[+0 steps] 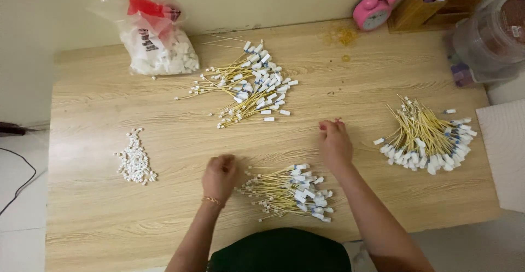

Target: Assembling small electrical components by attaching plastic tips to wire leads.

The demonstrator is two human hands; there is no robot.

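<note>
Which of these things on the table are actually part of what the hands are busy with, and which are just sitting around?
In use:
left hand and right hand, either side of the near pile of yellow sticks
far pile of sticks
right pile of sticks
heap of small white pieces
bag of white pieces

Lying about:
pink alarm clock
wooden pen holder
clear plastic jar
</note>
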